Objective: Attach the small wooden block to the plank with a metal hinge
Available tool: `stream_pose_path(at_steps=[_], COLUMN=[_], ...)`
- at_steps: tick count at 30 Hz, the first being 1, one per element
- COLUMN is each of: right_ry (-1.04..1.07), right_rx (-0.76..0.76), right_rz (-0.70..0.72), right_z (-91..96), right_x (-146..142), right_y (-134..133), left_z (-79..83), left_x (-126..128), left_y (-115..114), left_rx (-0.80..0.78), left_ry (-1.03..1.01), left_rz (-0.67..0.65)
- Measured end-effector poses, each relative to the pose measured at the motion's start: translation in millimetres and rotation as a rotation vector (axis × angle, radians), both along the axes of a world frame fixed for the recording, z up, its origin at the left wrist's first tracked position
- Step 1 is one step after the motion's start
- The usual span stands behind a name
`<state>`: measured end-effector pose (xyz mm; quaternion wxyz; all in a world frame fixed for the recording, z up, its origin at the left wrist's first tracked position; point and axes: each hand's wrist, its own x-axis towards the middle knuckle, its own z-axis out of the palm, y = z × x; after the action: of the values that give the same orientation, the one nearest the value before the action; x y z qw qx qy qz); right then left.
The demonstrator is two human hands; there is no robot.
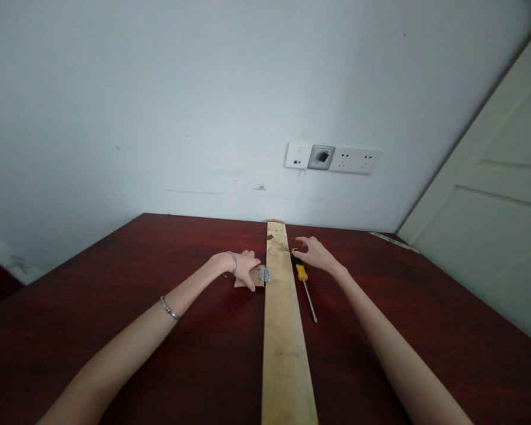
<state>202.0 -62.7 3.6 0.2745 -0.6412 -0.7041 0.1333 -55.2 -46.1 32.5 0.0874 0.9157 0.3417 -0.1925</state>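
A long pale wooden board [285, 348] lies lengthwise down the dark red table. At its left edge, a small metal hinge [265, 274] bridges onto a short wooden piece [243, 283]. My left hand [245, 268] rests on that short piece, thumb and fingers apart, and covers much of it. To the right of the board lies a screwdriver [301, 273] with a yellow and black handle, its shaft pointing towards me. My right hand [316, 254] is over the handle's far end with thumb and fingers apart; I cannot tell whether the thumb touches it.
The red wooden table [168, 366] meets a white wall [181, 118] at the back. Wall sockets [349, 160] sit above the table's far side. A pale panelled door [500, 195] stands at the right. Near it, a thin, light strip [392, 241] lies on the table's back edge.
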Motion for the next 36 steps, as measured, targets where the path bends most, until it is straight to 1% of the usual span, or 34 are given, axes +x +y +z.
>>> stream_pose_path(at_steps=[2,4,6,9,13,18,23,29,36], right_ry=[0.027,0.122,0.207,0.213,0.210,0.185,0.183,0.145,0.164], right_rx=[0.140,0.197,0.137,0.043,0.018,0.001,0.023,0.051,0.051], right_rz=[0.109,0.268,0.399,0.486,0.504,0.529,0.556,0.559,0.583], right_z=[9.6,15.6,16.7,12.3,5.2,-4.1,-12.8,-15.1,-15.5], right_x=[-5,-16,-31,-51,-62,-64,-67,-67,-66], right_y=[-3,-8,-14,-21,-22,-19,-16,-15,-14], left_z=[1.0,1.6,1.4,-0.3,-3.3,-3.9,-2.6,0.0,3.4], left_x=[0,0,0,0,0,0,0,-1,0], left_y=[0,-1,-1,0,2,2,-1,-3,-5], left_rx=[-0.003,-0.004,-0.006,-0.013,-0.014,-0.025,-0.022,-0.025,-0.026], left_ry=[0.003,0.005,0.006,0.008,0.002,-0.016,-0.043,-0.047,-0.029], left_rz=[0.006,0.010,0.016,0.018,0.016,0.036,0.032,0.032,0.026])
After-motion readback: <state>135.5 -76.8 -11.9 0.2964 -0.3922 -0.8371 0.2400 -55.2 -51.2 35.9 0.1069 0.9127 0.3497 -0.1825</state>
